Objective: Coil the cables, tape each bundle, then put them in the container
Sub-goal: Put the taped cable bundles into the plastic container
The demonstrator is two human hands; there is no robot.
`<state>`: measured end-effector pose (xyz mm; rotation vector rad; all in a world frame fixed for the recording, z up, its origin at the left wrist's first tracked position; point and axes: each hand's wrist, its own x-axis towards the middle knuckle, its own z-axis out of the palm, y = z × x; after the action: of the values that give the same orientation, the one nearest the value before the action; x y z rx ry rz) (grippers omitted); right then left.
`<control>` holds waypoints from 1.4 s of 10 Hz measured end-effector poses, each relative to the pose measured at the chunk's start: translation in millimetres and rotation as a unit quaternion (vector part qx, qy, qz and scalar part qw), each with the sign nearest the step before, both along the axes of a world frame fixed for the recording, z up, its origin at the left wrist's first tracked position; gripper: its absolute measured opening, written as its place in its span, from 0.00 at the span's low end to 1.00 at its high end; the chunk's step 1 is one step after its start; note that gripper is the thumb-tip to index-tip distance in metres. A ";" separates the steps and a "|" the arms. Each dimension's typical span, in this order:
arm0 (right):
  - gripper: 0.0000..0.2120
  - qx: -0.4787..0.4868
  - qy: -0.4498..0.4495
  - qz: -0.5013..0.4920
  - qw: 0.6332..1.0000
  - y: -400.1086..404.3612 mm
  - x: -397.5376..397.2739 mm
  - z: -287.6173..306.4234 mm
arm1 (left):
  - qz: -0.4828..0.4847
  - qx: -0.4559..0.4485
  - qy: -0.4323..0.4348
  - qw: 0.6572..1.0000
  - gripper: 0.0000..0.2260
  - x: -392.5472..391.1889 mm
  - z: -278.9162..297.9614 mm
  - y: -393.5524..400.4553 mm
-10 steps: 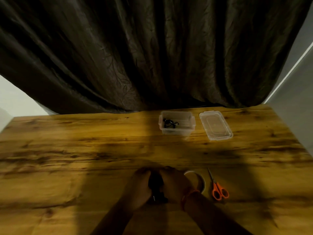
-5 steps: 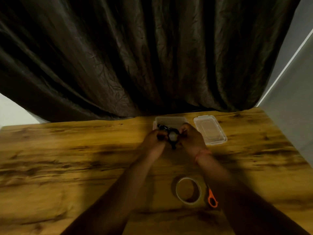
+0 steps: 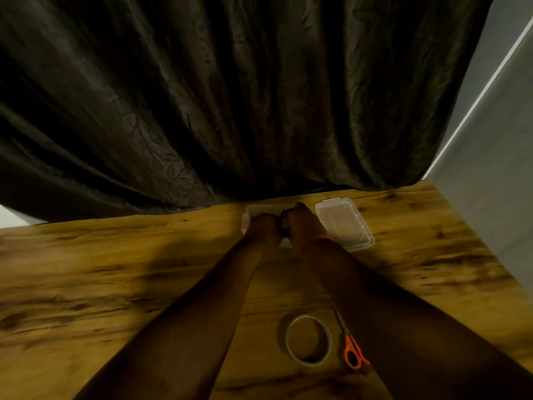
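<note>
Bundle arriving at the container
Both hands, left hand [image 3: 264,226] and right hand [image 3: 302,225], having carried the black cable bundle [image 3: 283,225] from the near bench, are closing their grip around it over the clear container [image 3: 261,209]; release seems next.

**Hands covering most of the container at the far edge of the table**

Both hands are blocking the clear container [image 3: 250,211], leaving only its far left corner and a sliver of its near rim showing. What is lying inside is hidden. A dark cable bundle [image 3: 283,226] is peeking out between the left hand [image 3: 264,228] and right hand [image 3: 304,226], too small and dim to make out its coils or tape. The right forearm is hiding part of the lid [image 3: 343,223]. Both arms are running off the near edge.
</note>
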<state>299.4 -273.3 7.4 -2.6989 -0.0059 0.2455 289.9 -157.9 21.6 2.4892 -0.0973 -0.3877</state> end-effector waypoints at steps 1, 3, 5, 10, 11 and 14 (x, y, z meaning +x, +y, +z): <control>0.18 -0.051 0.018 0.042 0.998 -0.1 -4.2 0.8 | -0.040 0.072 -0.001 0.997 0.12 -0.9 -3.8 -0.5; 0.17 -0.020 -0.089 0.023 0.996 -14.0 -13.5 -5.7 | -0.006 0.023 -0.084 0.996 0.12 -7.3 0.2 6.5; 0.23 0.123 -0.136 -0.121 0.976 -31.5 -42.1 -17.3 | 0.196 -0.064 -0.131 0.970 0.09 -29.2 -23.7 37.5; 0.20 0.174 -0.056 -0.091 0.979 23.7 -59.4 -17.0 | 0.217 -0.241 -0.026 0.946 0.15 -63.1 -59.2 91.9; 0.21 0.186 -0.082 -0.061 0.977 13.0 -60.3 -19.2 | 0.242 -0.281 -0.034 0.928 0.11 -69.5 -43.7 88.6; 0.42 -0.204 -0.009 -0.090 0.975 -91.7 -81.3 -36.3 | 0.318 -0.238 -0.071 0.915 0.20 -89.5 -65.4 118.7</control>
<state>218.1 -365.1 -29.0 -3.0835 0.3150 0.1835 200.4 -39.2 -43.9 1.9179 0.4955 0.0924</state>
